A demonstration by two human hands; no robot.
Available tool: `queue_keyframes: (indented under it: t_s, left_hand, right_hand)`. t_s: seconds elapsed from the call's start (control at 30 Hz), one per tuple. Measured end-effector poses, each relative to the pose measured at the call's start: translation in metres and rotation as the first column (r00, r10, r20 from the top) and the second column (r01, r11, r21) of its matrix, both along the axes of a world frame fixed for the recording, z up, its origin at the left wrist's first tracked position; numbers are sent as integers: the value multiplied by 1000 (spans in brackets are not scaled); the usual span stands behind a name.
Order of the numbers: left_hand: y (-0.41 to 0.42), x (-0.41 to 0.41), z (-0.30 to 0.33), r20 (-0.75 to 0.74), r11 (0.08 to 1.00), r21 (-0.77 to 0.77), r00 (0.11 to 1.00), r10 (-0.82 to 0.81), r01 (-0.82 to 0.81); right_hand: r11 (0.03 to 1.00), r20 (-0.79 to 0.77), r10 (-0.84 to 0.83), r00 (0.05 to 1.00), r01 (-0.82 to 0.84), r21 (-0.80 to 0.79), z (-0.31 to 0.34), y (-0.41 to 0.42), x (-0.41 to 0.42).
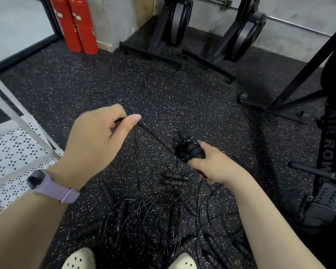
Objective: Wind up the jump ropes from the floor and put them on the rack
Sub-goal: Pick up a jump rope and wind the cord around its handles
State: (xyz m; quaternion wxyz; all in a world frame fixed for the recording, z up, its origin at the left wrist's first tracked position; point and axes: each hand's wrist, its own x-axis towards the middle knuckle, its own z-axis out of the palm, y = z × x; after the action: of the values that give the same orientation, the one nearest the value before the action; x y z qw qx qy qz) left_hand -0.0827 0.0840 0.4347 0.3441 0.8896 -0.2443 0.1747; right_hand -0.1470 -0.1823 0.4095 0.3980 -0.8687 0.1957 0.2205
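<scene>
Right hand: the right hand (211,164) is wrapping its curled fingers around a pair of black ribbed foam jump-rope handles (188,150), gripping them together as the core for the coil.
Left hand: the left hand (97,133) is pinching a thin black rope cord (155,138) between thumb and curled fingers, holding it out to the side so the line is running taut to the handles.
Winding: loops of cord are sitting around the upper part of the handles; the stretched line looks meant to keep each turn tight.
Step in hand: probably mid-wind, with loose cord trailing from the left hand across the speckled black rubber floor (182,94).
Pile: a tangled heap of more black jump ropes (163,206) is lying on the floor between the person's white perforated clogs (80,258), well below both hands, not yet wound.
Rack: a white perforated metal shelf unit (14,152) is standing just left of the left arm; whether it is the rack, I cannot tell.
Risk: cords in the heap are crossing, so pulling one may be dragging others.
</scene>
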Motion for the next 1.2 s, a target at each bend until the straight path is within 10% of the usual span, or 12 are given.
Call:
queue_keyframes:
  t_s: [0.27,0.53,0.93,1.07,1.2]
  left_hand:
    - [6,10,-9,-113,992,-122,994,-5,-9]
    - [2,20,-21,-401,988,-145,916,-12,-51]
    - [-30,11,-43,-883,980,-186,449,-135,-70]
    - [-44,5,-40,-877,965,-257,433,-209,-55]
    - [-39,12,-47,-874,950,-276,450,-185,-145]
  right_hand:
    - [833,-283,459,842,-519,-192,14,49,-5]
    - [695,-93,661,745,-560,451,36,60,-16]
    - [336,257,216,942,-319,886,33,33,-15]
    - [282,254,87,963,-268,921,34,32,-13]
    - [277,263,315,912,-353,894,39,43,-17]
